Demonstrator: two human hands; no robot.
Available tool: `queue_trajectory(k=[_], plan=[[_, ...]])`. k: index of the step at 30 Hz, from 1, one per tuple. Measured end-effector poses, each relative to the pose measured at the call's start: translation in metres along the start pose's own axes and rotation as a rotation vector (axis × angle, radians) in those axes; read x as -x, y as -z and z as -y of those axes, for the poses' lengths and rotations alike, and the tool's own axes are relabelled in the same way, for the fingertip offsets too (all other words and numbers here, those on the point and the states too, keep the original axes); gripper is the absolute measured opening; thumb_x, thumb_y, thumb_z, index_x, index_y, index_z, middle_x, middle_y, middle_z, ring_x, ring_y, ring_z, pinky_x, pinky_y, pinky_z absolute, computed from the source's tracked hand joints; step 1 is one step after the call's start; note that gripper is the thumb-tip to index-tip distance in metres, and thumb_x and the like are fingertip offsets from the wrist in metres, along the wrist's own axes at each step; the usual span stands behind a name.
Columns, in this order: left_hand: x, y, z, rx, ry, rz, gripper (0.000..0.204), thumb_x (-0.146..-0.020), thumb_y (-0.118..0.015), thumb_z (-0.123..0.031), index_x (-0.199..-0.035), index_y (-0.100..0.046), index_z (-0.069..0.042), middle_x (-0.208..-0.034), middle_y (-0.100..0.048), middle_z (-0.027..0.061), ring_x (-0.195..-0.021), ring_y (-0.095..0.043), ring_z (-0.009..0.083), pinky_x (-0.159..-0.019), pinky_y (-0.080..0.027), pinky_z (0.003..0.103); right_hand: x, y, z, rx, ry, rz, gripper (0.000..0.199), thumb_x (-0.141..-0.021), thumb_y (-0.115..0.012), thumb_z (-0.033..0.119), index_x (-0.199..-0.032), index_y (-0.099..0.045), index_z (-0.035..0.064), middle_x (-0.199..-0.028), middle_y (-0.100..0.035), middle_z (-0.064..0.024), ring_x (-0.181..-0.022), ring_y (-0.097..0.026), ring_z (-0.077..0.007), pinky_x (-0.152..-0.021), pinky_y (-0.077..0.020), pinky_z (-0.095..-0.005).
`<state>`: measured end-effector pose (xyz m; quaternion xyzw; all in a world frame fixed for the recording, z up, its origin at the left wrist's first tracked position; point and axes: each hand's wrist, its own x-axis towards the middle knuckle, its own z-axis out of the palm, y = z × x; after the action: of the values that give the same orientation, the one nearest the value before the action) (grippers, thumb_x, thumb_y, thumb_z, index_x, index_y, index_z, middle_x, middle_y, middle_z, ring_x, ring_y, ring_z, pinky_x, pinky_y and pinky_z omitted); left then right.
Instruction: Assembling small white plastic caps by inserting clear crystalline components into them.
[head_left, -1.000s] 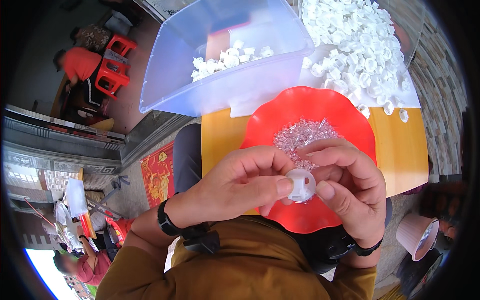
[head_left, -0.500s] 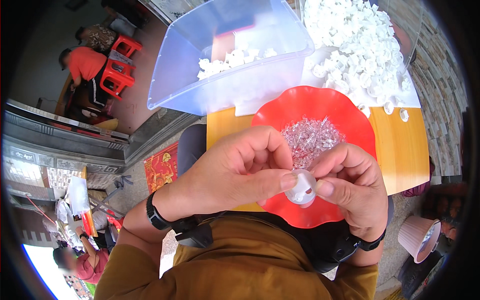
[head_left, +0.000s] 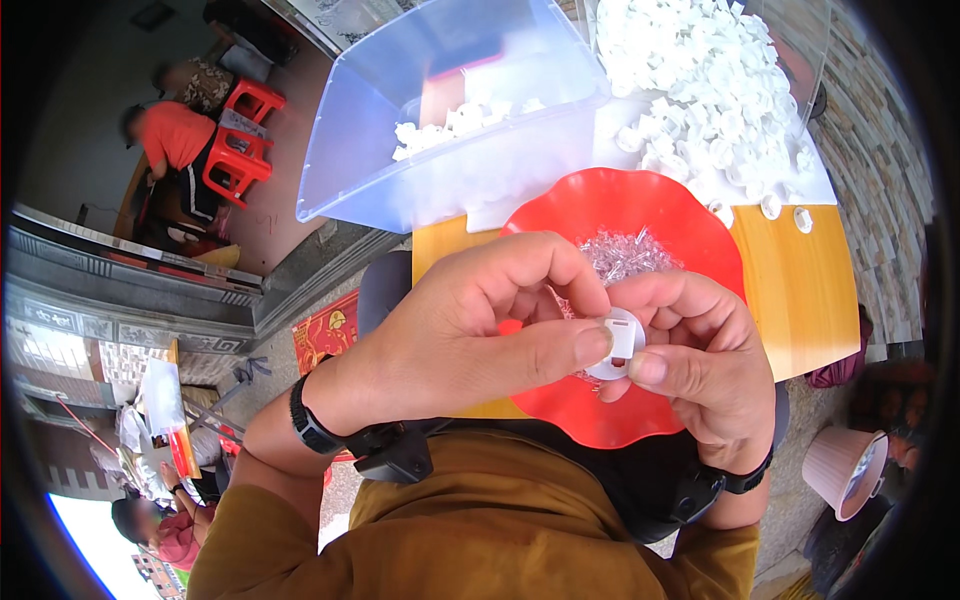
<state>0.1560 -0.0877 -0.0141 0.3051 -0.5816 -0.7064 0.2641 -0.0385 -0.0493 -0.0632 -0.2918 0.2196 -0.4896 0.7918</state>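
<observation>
Our left hand (head_left: 490, 335) and right hand (head_left: 705, 365) met over a red bowl (head_left: 690, 215), both pinching the same small white disc (head_left: 622, 345). The left thumb pressed on its left side and the right thumb sat at its lower right, with fingers curled behind. We held the disc above the near half of the bowl, beside a pile of clear slivers (head_left: 630, 255) lying in it.

Under the bowl we had a yellowish wooden table (head_left: 800, 290), its grain showing on the right. Toward the far side a white sheet (head_left: 482, 218) carried a translucent bin (head_left: 440, 190) with a few white pieces (head_left: 460, 122) inside, and to its right rose a big heap (head_left: 700, 90) of similar pieces (some had strayed to the sheet's near edge).

Around us, a stone-patterned wall (head_left: 885, 170) curved up on the right, above a pink bucket (head_left: 840, 470) on the floor. To our left lay a red mat (head_left: 325, 335) with golden figures. Farther off, through an opening, we saw red stools (head_left: 238, 165) and a person in an orange top (head_left: 175, 135) bending forward.
</observation>
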Motion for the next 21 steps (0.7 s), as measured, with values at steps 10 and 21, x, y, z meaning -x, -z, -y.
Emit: queue_trajectory(k=[10,21], plan=[[-0.009,0.003,0.002,-0.548,-0.238,-0.004,0.033,-0.076,-0.062,0.007,-0.107,-0.051,0.002,-0.100,-0.055,0.0063,-0.074,-0.053,0.0063,-0.065,-0.043,0.019,-0.005,-0.006,-0.003,0.132,0.279,-0.117,0.043,-0.071,-0.068,0.002,-0.110,-0.053,-0.0057,-0.094,-0.062,-0.0139,-0.077,-0.063,-0.0187,-0.067,-0.0539,-0.0286],[-0.026,0.001,0.015,-0.308,-0.020,-0.102,0.026,-0.082,-0.059,-0.001,-0.105,-0.047,-0.001,-0.095,-0.055,0.0047,-0.074,-0.052,0.0054,-0.063,-0.043,0.019,-0.010,0.007,-0.002,0.253,0.381,-0.255,0.029,-0.079,-0.064,0.011,-0.104,-0.055,-0.0021,-0.090,-0.062,-0.0105,-0.074,-0.061,-0.0152,-0.067,-0.0505,-0.0253]])
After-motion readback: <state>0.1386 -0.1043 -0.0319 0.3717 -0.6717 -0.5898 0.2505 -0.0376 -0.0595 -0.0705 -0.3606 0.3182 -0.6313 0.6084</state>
